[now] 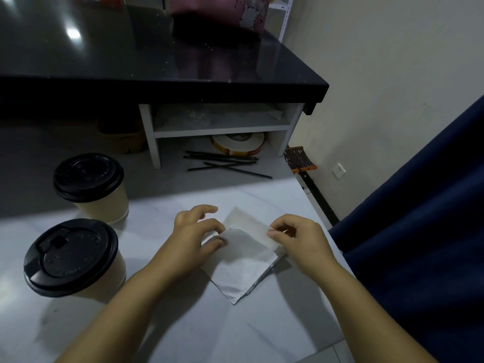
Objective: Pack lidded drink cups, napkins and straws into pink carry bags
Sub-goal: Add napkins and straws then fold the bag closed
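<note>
Counter (183, 323), mid-frame: napkin (243, 260) flat; left hand (193, 239) pinches its left edge, right hand (298, 242) its right edge, fingers curled.

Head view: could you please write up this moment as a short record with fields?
left hand: pinches the left edge of the napkin
right hand: pinches the napkin at its right edge
napkin: white, on the pale counter, top layer partly lifted
cups: near cup and far cup, black lids on, left of the napkin
straws: black, loose below the shelf
pink bag: on the black upper counter
</note>
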### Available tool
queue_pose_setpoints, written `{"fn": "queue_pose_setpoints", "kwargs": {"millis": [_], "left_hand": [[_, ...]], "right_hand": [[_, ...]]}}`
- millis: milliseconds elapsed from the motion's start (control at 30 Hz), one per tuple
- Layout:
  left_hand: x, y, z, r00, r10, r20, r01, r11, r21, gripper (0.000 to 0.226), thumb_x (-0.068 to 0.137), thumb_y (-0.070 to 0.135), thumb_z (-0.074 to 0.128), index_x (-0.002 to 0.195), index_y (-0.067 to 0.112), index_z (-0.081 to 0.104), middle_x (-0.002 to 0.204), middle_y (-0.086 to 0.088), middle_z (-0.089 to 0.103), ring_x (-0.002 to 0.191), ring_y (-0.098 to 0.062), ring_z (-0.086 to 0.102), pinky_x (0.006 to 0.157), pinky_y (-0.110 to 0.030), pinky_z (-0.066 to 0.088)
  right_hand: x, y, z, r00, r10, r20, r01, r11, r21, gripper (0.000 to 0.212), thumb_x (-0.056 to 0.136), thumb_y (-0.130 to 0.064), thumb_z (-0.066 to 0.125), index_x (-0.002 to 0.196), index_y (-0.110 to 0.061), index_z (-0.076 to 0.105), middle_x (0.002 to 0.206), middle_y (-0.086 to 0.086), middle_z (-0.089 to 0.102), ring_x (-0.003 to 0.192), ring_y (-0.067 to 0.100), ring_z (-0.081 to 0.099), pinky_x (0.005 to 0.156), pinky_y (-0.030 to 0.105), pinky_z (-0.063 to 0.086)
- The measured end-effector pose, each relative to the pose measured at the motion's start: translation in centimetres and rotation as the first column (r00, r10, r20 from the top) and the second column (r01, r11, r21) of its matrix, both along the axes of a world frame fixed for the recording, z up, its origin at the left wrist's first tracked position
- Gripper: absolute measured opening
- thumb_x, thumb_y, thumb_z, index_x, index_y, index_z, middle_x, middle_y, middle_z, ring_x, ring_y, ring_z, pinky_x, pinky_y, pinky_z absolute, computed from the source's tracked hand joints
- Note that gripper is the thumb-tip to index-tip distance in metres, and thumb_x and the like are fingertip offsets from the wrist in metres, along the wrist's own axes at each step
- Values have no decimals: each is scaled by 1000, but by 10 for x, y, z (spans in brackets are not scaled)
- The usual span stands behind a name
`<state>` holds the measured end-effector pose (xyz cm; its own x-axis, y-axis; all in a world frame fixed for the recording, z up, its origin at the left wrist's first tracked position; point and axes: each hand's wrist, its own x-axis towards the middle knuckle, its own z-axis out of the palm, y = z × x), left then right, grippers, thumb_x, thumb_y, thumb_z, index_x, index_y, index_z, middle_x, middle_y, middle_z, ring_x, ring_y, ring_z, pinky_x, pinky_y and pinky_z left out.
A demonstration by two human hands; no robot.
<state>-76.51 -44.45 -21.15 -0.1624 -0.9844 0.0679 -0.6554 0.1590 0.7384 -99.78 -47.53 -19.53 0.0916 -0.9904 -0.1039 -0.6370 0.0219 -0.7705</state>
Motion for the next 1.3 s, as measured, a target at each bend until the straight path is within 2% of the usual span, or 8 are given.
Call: {"fn": "queue_pose_setpoints", "kwargs": {"millis": [133, 267, 467, 700, 833, 967, 1167, 1300], "left_hand": [[-1, -18, 7, 997, -21, -74, 22, 1000, 19, 10, 84, 23, 64, 84, 32, 60, 109, 19, 59, 102, -3, 50, 82, -18, 37], [2, -33, 10, 992, 93, -85, -92, 996, 14, 17, 84, 23, 65, 78, 35, 57, 76, 15, 62, 73, 0, 56, 62, -11, 39], [14, -53, 13, 980, 193, -38, -192, 981, 34, 19, 82, 21, 66, 83, 38, 56, 79, 20, 58, 72, 6, 54, 57, -6, 38], [16, -68, 1, 948, 319, -5, -316, 940, 131, 36, 81, 23, 68, 109, 39, 53, 88, 22, 51, 77, 3, 50, 64, -21, 38], [17, -70, -7, 937, 350, 13, -347, 921, 177, 46, 78, 26, 70, 120, 33, 51, 86, 20, 49, 75, 4, 48, 63, -18, 35], [17, -70, -9, 940, 335, 57, -340, 924, 176, 20, 74, 27, 72, 90, 28, 60, 79, 14, 56, 71, -4, 52, 59, -17, 37], [14, -67, -9, 937, 337, 90, -348, 913, 213, 13, 76, 30, 69, 81, 30, 58, 83, 11, 57, 74, -4, 53, 61, -23, 44], [13, -66, -8, 937, 332, 104, -348, 910, 227, 13, 78, 32, 66, 85, 31, 56, 85, 10, 60, 77, -8, 55, 69, -32, 50]], "right_hand": [[3, -10, 8, 993, 56, 106, -64, 996, 66, 10, 80, -23, 73, 72, -27, 69, 73, -10, 68, 65, 4, 61, 62, 20, 53], [10, -38, 15, 986, 65, 155, -76, 995, 68, 7, 81, -24, 72, 75, -26, 70, 73, -7, 68, 64, 3, 62, 56, 13, 48], [26, -102, 7, 984, 53, -172, -56, 998, -15, 13, 89, -30, 62, 98, -21, 65, 92, -7, 65, 84, 13, 61, 76, 33, 53], [47, -155, -9, 767, 111, -631, -185, 981, -52, 36, 88, -32, 61, 115, -8, 56, 116, 12, 51, 109, 33, 47, 88, 43, 45], [56, -163, -15, 691, 224, -687, -317, 949, -9, 21, 87, -12, 55, 107, -9, 62, 108, 13, 56, 101, 34, 52, 81, 41, 48], [67, -169, -17, 626, 255, -737, -419, 907, -43, 23, 84, -7, 54, 105, -9, 63, 110, 14, 57, 100, 35, 49, 79, 38, 42], [85, -181, -13, 581, 369, -726, -578, 815, -49, 53, 84, -4, 54, 134, -22, 48, 139, 7, 42, 128, 32, 34, 103, 40, 32], [87, -179, -14, 505, 371, -779, -627, 778, -36, 47, 86, -6, 52, 130, -20, 53, 134, 8, 46, 128, 30, 33, 103, 39, 34]]}}
